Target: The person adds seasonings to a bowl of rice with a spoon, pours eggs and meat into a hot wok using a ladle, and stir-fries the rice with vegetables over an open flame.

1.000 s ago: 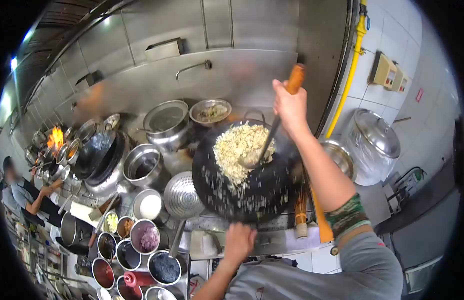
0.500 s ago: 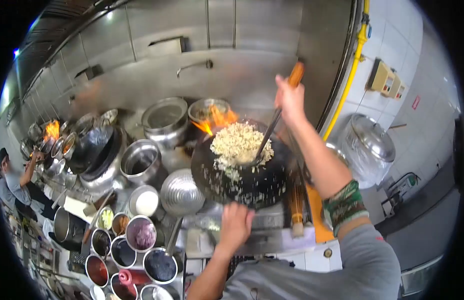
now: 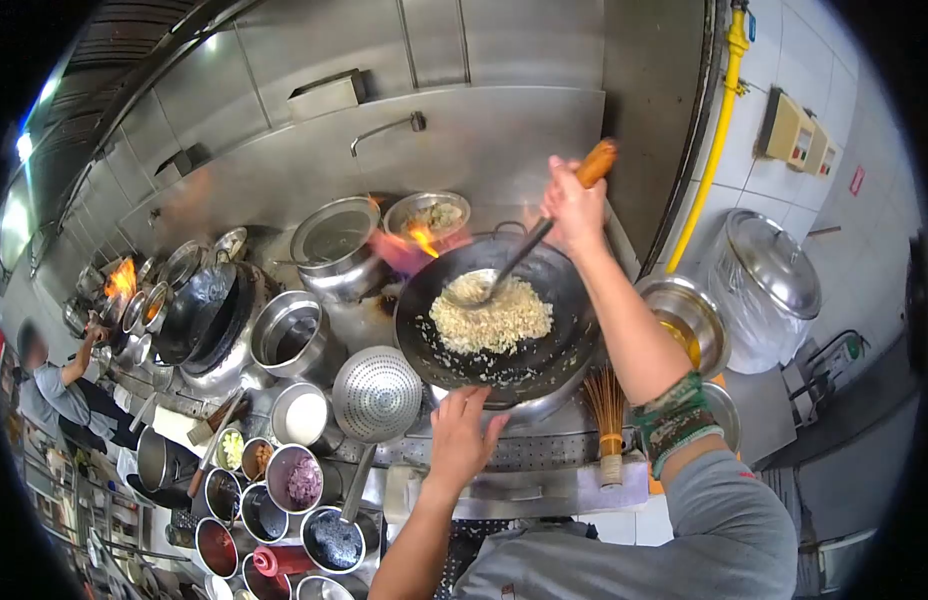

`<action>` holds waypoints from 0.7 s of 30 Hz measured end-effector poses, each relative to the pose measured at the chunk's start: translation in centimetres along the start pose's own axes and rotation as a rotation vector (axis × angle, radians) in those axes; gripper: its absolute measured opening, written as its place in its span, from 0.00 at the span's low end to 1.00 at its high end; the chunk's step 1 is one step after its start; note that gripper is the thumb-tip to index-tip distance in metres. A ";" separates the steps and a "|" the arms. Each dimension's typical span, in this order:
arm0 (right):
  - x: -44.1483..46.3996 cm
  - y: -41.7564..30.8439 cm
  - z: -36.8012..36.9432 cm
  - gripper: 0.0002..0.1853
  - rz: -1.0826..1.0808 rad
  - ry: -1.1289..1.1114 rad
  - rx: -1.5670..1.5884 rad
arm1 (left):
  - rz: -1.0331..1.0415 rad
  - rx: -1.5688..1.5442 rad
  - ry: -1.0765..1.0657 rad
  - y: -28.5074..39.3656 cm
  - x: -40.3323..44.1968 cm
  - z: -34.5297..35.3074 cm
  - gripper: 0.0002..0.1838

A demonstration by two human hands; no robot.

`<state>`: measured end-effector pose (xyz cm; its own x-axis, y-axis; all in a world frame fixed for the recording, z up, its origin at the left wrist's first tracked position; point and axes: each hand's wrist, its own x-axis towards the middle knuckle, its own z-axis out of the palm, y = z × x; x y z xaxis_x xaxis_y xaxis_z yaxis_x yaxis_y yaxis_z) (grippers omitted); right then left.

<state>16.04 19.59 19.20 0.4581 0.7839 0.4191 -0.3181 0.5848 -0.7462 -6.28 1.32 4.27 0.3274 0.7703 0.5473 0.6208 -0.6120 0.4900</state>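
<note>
A black wok [image 3: 574,345] sits over the burner with chopped, pale fried rice-like food [image 3: 494,318] heaped in its middle. My right hand [image 3: 576,205] is closed around the wooden-ended handle of a ladle [image 3: 519,250]. The ladle's bowl rests in the far left part of the food. At the wok's near rim, my left hand [image 3: 462,440] grips the edge, its thumb apart from the fingers; the exact grip is partly hidden.
Left of the wok lie a perforated strainer [image 3: 378,395], a steel pot [image 3: 296,335] and several ingredient containers [image 3: 296,480]. Flames [image 3: 422,240] rise behind it. A bamboo brush [image 3: 609,430] and metal bowl [image 3: 689,310] are at right. A co-worker [image 3: 64,385] stands far left.
The food, spread high and blurred before, has settled lower in the wok, which now lies flatter. The ladle's bowl has shifted up and left. The flames behind are smaller.
</note>
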 end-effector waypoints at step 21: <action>-3.1 -5.2 1.5 0.15 -0.073 0.126 -0.394 | 0.024 -0.118 0.046 3.9 -1.6 -3.2 0.08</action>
<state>15.03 14.47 22.53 0.5734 0.6973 0.4302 0.0496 0.4946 -0.8677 -6.66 -2.92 7.48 0.3061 0.7481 0.5888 0.5239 -0.6488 0.5519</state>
